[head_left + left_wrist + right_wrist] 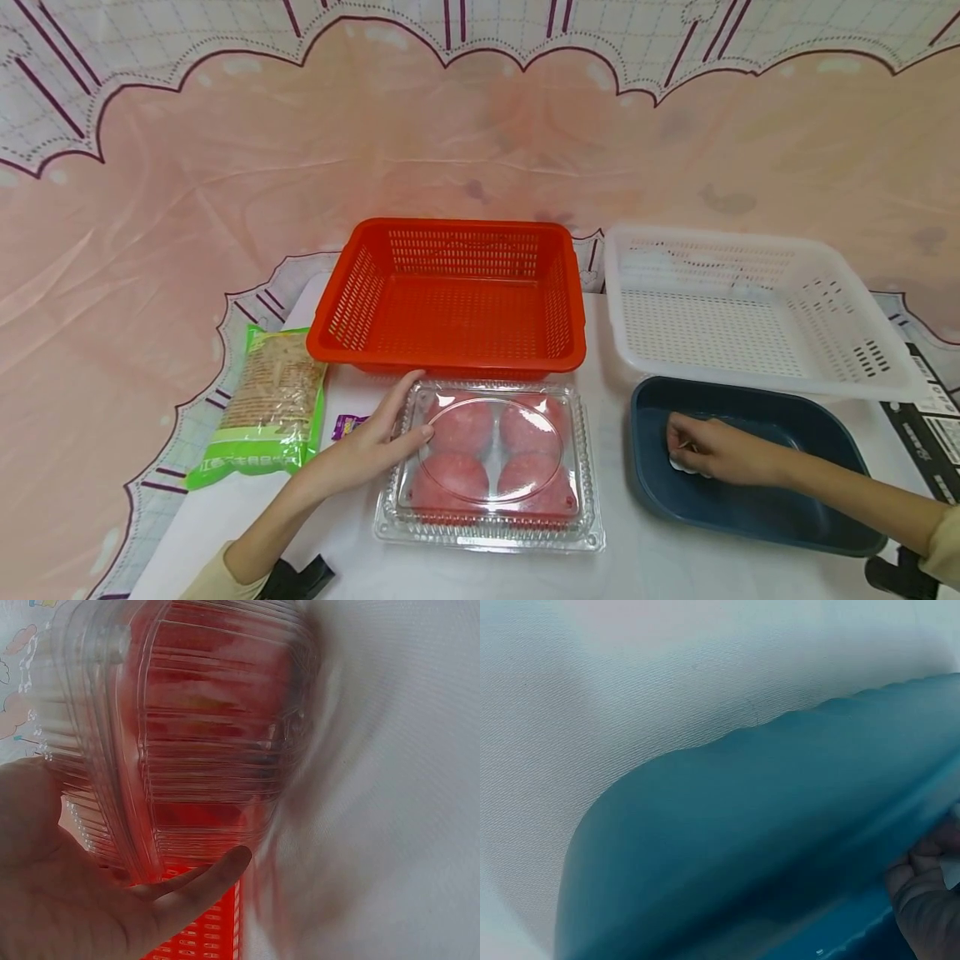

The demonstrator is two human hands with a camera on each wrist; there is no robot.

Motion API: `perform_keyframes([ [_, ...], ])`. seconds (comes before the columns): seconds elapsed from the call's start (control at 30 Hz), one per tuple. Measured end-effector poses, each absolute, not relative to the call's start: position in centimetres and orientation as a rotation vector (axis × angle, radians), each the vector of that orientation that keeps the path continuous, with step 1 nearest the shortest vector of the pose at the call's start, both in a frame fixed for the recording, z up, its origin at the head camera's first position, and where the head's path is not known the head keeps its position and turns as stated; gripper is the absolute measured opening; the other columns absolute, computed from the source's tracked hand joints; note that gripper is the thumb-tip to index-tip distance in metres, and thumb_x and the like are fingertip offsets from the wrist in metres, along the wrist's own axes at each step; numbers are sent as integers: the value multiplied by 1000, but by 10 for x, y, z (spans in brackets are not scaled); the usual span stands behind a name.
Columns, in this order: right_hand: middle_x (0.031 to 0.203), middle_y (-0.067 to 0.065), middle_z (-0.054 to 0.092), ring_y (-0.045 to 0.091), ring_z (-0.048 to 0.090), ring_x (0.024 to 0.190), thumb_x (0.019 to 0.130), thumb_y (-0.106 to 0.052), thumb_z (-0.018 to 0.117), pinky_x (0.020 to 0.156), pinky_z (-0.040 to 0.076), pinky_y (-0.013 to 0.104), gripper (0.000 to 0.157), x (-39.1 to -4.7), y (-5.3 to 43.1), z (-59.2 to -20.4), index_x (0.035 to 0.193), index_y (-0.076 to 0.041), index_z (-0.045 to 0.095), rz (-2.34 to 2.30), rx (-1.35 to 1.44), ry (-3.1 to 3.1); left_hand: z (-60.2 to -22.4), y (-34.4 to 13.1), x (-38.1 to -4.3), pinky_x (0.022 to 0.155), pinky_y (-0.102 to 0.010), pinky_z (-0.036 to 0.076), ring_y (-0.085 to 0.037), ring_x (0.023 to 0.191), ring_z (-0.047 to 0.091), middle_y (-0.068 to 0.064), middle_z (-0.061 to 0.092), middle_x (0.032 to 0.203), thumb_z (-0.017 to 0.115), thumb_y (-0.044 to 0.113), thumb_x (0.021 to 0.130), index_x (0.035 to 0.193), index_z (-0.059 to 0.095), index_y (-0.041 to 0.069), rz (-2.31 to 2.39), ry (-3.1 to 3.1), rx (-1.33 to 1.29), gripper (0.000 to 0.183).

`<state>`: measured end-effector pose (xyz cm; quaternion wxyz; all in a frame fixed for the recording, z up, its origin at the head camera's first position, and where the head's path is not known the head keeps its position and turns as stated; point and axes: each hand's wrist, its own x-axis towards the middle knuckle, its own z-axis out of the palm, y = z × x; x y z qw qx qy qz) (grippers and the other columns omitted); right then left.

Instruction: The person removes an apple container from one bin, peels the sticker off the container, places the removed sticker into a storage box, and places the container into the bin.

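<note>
A clear plastic clamshell box (491, 533) with several round red fruits (457, 429) lies on the white surface in front of the red basket. My left hand (382, 442) grips its left side, thumb on the lid's edge. In the left wrist view the fingers (199, 896) lie along the box's ribbed side (217, 772). My right hand (723, 450) is down inside the dark blue basin (795, 508), fingers curled around a small white thing (686, 468), mostly hidden under them. The right wrist view shows the curled fingers (922, 874) beside the basin's wall (727, 802).
Behind the box stands a red perforated basket (465, 321). A white perforated basket (712, 333) sits behind the basin. To the left are a green-edged food packet (270, 400) and a small purple wrapper (347, 426). Black-and-white printed packaging (941, 417) lies at far right.
</note>
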<state>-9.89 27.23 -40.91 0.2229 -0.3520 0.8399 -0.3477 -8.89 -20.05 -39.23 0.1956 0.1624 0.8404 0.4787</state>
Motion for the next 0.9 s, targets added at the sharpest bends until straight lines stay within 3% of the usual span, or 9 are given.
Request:
perform_keyframes([
  [0.13,81,-9,53,-9,46,66,99,-10,53,51,46,18,9,-99,272,-412,95,-6,47,-940,-968,2361,-394,-200,-89,115,-69,13,-39,151,3,-14,3,163,54,38,98,156,3,23,1342,2348,449,79],
  [0.47,76,-10,52,-10,41,62,92,3,55,48,41,16,16,-98,262,-415,89,-9,46,-839,-984,2462,-392,-201,-89,115,-68,13,-36,151,2,-10,2,163,56,38,96,156,3,25,1367,2317,421,81],
  [0.63,72,-10,54,-8,40,58,93,-3,58,47,39,17,14,-102,259,-409,93,-7,45,-757,-886,2415,-392,-201,-89,115,-68,13,-37,151,2,-10,2,163,56,38,96,156,3,24,1366,2320,422,81],
  [0.9,70,-6,55,-3,48,57,92,-9,63,50,40,17,28,-106,251,-398,103,-5,37,-555,-759,2415,-393,-202,-89,115,-68,14,-38,151,3,-10,2,163,55,38,97,155,4,25,1370,2314,430,79],
])
